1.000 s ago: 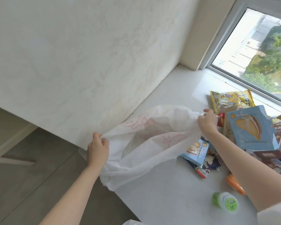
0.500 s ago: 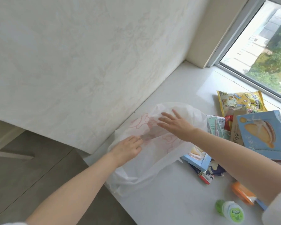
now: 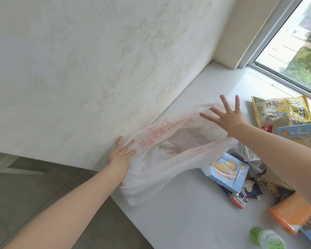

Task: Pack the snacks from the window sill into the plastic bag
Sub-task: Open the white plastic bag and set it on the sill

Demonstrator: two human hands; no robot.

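Observation:
A white plastic bag (image 3: 162, 173) with red print lies on the white window sill (image 3: 192, 221) against the wall, its mouth spread wide. My left hand (image 3: 119, 155) presses the bag's left edge with straight fingers. My right hand (image 3: 226, 117) pushes the bag's far right edge outward, fingers splayed. The snack pile lies right of the bag: a yellow chip bag (image 3: 282, 110), a small blue cake box (image 3: 226, 171), a large blue box (image 3: 302, 135) partly behind my right arm, and small wrapped snacks (image 3: 241, 196).
An orange packet (image 3: 289, 214) and a small green-capped bottle (image 3: 266, 238) lie near the sill's front right. The patterned wall runs along the left; the window (image 3: 294, 49) stands at the back right. The sill's left end drops to a grey floor (image 3: 25, 200).
Both hands let go of the bag's edges, went flat onto it, then moved apart, spreading its mouth open. The view moved closer.

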